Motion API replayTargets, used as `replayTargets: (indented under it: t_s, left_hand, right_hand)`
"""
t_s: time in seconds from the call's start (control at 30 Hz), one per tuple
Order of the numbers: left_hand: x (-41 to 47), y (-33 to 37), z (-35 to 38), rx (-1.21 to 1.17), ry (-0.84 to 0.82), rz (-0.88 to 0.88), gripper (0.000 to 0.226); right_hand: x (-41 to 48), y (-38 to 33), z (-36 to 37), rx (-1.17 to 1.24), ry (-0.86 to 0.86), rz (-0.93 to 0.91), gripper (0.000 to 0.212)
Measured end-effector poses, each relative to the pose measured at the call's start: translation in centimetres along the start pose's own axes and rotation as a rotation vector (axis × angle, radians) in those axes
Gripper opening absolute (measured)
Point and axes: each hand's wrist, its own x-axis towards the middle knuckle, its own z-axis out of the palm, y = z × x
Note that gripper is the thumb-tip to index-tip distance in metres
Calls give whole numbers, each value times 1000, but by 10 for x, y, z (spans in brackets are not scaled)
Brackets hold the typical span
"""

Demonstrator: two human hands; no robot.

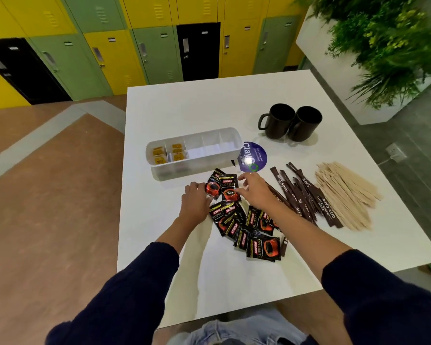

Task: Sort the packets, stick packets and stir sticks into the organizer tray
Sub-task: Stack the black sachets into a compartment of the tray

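A white organizer tray [217, 159] stands mid-table; its two left compartments hold yellow packets [177, 151], the others look bare. In front of it, my left hand [195, 199] and my right hand [253, 188] together hold a small stack of black-and-red coffee packets [224, 186] by their sides, just above the table. Several more coffee packets [253, 230] lie scattered below the hands. Brown stick packets [306, 195] lie to the right, partly under my right forearm. Wooden stir sticks [346, 194] are piled further right.
Two black mugs [290, 123] stand at the back right. A round purple sticker [253, 156] lies beside the tray's right end. The white table [184, 108] ends near a planter box [334, 70] on the right; lockers line the far wall.
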Motion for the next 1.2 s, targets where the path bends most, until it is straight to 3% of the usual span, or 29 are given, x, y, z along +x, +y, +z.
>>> replayTargets:
  t_s: [0.3, 0.4, 0.53, 0.73, 0.9, 1.13, 1.2]
  left_hand:
    - [29, 30, 18, -60, 59, -163, 54]
    - [33, 31, 23, -83, 38, -200, 57]
    - [40, 23, 19, -251, -24, -188, 54]
    - [40, 20, 15, -637, -62, -224, 28]
    - [30, 30, 11, -945, -117, -214, 16]
    - [23, 24, 16, -906, 71, -291, 21]
    - [20, 20, 14, -925, 110, -307, 22]
  right_hand:
    - [31, 0, 8, -93, -92, -37, 79]
    - [38, 8, 9, -97, -109, -65, 70]
    - [46, 18, 5, -6, -97, -93, 42]
    - [58, 27, -14, 298, -91, -46, 18]
    - [62, 19, -18, 417, -111, -47, 18]
    - [52, 3, -16, 523, -151, -23, 21]
    - [49, 8, -18, 404, -252, -29, 24]
